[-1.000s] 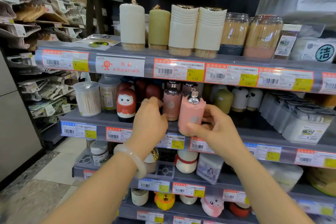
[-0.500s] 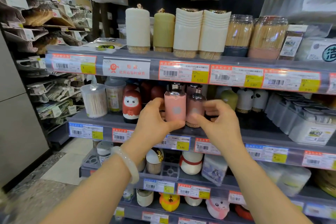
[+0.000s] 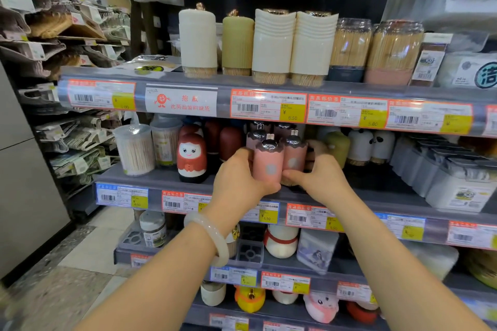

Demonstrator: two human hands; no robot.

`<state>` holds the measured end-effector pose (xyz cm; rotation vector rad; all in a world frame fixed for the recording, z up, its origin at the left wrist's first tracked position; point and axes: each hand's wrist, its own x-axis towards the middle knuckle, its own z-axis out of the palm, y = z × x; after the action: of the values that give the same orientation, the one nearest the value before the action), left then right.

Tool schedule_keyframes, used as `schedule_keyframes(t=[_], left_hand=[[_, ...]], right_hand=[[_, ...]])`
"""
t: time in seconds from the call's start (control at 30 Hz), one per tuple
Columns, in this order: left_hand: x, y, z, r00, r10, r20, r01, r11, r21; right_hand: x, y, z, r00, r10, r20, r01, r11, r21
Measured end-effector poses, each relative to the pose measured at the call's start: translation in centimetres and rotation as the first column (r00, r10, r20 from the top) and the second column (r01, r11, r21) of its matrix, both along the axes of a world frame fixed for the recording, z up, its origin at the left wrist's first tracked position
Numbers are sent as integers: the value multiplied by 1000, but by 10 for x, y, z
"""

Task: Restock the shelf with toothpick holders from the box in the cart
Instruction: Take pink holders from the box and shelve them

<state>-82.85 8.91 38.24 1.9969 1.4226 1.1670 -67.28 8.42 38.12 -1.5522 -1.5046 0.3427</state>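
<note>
Near the middle of the frame two pink toothpick holders stand side by side at the front of the second shelf [image 3: 376,191] from the top, each with a dark shiny cap. The left hand [image 3: 239,177] wraps around the front pink holder [image 3: 268,166], its thumb curled under the base and its fingers hidden behind the holder. The right hand [image 3: 320,180] comes in from the other side, its thumb pressed against the lower part of the second pink holder [image 3: 294,160] and its fingers curled around the far side (their tips are partly hidden). The two hands sit close together, nearly touching below the holders. A pale bracelet [image 3: 215,236] circles the left wrist. More holders of the same kind stand just behind the pair, farther back on the shelf. Left of them stands a red and white doll-shaped holder [image 3: 191,158], and beyond it a clear jar of cotton swabs [image 3: 135,149]. To the right of the hands are a green rounded holder [image 3: 337,145] and two panda-faced ones [image 3: 372,146]. On the top shelf, in the upper middle of the frame, stand tall cream and green cylinders [image 3: 197,40] and clear jars of toothpicks [image 3: 349,45]. Orange and yellow price tags [image 3: 269,107] line the shelf edges.
</note>
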Motion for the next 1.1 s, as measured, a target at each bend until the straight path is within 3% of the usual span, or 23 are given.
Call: schedule_keyframes(t=[0.2,0.5,0.63,0.7,0.77,0.83,0.9,0.97,1.03,1.1], left_hand=[[-4,0,-1,997,-37,60,42,996,-84],[-6,-1,3,996,-83,31,84,995,-60],[-5,-2,-1,999,-43,22,45,996,-78],[-4,-5,-8,999,45,-29,-45,999,-14],[0,-17,-15,992,128,-11,-124,977,173],[8,-33,-24,997,70,16,-71,921,383],[20,-49,-33,997,-25,-73,58,871,488],[32,-63,-46,981,-94,-170,168,850,499],[43,-77,-60,952,-124,-279,250,841,480],[56,-90,-81,868,-166,-468,372,842,391]], right_hand=[[4,5,-3,999,15,-37,-17,999,-32],[5,8,-2,997,30,-71,-35,997,-72],[4,-2,3,1000,4,21,-1,990,-138],[5,-13,7,995,-15,99,29,989,-146],[6,-27,8,985,-68,161,87,990,-113],[6,-42,1,971,-113,209,115,993,0],[6,-57,-13,961,-116,252,80,986,148],[8,-71,-33,941,-106,321,29,971,237],[17,-88,-55,921,-93,377,-8,966,259],[32,-112,-77,910,-90,405,-1,976,219]])
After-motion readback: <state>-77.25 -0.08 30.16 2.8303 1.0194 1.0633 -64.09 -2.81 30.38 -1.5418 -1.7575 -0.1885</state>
